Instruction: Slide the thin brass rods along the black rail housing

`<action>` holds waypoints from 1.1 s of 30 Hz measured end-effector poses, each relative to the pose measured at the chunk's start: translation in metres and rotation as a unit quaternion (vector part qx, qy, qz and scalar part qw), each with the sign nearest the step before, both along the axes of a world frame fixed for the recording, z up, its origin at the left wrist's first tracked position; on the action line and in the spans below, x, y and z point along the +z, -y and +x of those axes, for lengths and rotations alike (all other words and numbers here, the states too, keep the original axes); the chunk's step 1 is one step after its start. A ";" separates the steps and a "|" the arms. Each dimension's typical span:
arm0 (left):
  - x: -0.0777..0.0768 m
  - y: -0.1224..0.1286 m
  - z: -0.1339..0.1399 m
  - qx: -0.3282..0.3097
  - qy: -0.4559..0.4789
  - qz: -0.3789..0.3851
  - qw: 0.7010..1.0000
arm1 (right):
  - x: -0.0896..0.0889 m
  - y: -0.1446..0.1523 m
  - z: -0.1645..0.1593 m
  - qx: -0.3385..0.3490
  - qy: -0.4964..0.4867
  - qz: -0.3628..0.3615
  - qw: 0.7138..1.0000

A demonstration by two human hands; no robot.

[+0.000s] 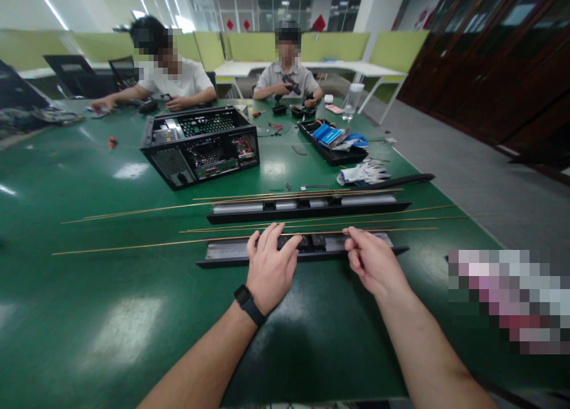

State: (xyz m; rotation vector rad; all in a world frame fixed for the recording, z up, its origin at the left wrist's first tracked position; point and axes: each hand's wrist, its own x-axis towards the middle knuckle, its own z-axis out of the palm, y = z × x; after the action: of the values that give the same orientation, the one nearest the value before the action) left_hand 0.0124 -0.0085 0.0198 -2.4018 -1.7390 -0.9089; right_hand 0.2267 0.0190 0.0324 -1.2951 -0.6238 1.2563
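Note:
My left hand lies over the middle of the nearer black-edged metal channel, fingers apart. Its fingertips reach a row of small black blocks inside the channel; the exact contact is hidden. Toward the channel's right end, my right hand is closed in a pinch on a thin brass-coloured rod. That rod runs along the channel and sticks out far to the left. Behind it lie more thin rods and a second channel with black blocks in it.
An open black computer case stands behind on the green table. A black tray with blue parts and white gloves lie at the right. Two people sit across the table, one holding a dark tool. A clear bottle stands beyond the tray.

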 end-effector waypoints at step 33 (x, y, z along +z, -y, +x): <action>0.001 0.000 0.001 0.001 0.006 0.004 1.000 | 0.000 0.001 0.000 -0.023 -0.015 0.005 1.000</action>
State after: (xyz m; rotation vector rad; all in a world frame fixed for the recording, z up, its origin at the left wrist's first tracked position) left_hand 0.0134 -0.0090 0.0211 -2.3937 -1.7395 -0.9310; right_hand 0.2263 0.0183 0.0327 -1.2732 -0.5745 1.2306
